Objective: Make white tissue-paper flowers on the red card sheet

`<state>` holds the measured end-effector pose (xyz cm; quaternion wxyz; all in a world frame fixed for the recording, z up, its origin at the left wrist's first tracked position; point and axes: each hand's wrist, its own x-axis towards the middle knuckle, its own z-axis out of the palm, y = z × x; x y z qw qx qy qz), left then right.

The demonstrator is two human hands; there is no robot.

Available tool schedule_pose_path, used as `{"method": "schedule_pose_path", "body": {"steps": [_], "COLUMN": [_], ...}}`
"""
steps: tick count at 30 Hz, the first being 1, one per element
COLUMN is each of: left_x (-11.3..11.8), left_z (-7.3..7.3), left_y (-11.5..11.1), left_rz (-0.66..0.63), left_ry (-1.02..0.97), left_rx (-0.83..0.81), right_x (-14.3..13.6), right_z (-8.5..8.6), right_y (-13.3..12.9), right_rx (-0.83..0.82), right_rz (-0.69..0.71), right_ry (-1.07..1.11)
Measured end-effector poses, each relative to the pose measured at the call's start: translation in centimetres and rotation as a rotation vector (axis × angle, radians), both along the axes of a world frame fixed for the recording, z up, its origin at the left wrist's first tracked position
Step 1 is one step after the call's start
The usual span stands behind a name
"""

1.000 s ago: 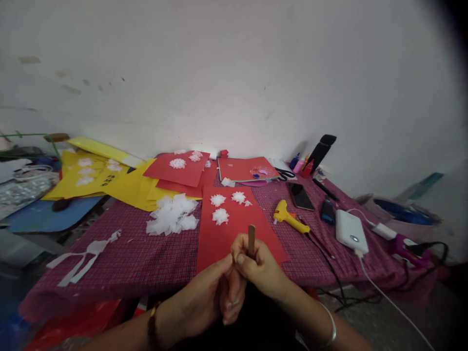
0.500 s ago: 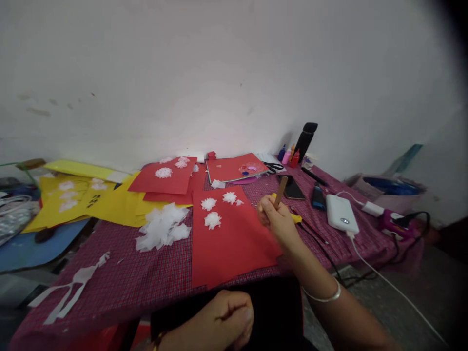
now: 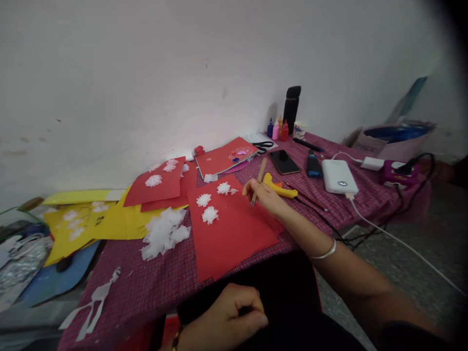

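Note:
My right hand (image 3: 261, 195) holds a thin brown stick (image 3: 262, 170) above the right part of a red sheet (image 3: 234, 239). Three white paper flowers (image 3: 210, 214) and a small scrap lie on that sheet. Close to the hand is a yellow glue gun (image 3: 280, 186) on the cloth. My left hand (image 3: 237, 312) is curled closed low in front of my lap, near the table edge; whether anything is inside it is hidden. A pile of white paper pieces (image 3: 166, 233) sits left of the red sheet.
Checked cloth (image 3: 146, 282) covers the table. Yellow sheets (image 3: 124, 222) and more red sheets (image 3: 157, 187) lie at the left and back. A phone (image 3: 284, 162), scissors (image 3: 263, 145), paint bottles (image 3: 281, 129), a black flask (image 3: 291, 109) and a white power bank (image 3: 339, 176) with cables are at the right.
The view has turned and tilted. My right hand has lowered toward the red sheet, with the stick now pointing across its fingers. The glue gun shows more fully. My left hand remains closed.

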<state>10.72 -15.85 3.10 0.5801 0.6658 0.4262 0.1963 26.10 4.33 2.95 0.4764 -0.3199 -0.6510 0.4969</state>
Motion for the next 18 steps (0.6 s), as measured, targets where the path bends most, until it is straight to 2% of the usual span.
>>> {"method": "schedule_pose_path", "body": {"steps": [3,6,10,14,18], "left_x": [0.0,0.2,0.2,-0.5,-1.4], "left_z": [-0.1,-0.4,-0.7,0.1,1.0], "left_y": [0.1,0.1,0.1,0.4,1.8], "left_rz": [0.008,0.006,-0.010,0.043,0.044], "left_ry": [0.026,0.073,0.135,0.312,0.558], "left_rx": [-0.006,0.038,0.121,0.417,0.649], "right_x": [0.2,0.0,-1.3,-3.5,-5.1], "right_z": [-0.1,0.4,2.0,2.6,0.7], "right_y": [-0.3,-0.2,1.2,3.7,5.4], "right_rx": [0.088,0.028,-0.035,0.009,-0.002], "right_rz": [0.007,0.064,0.187,0.289,0.370], "right_ry": [-0.126,-0.113,-0.095,-0.184,-0.238]}}
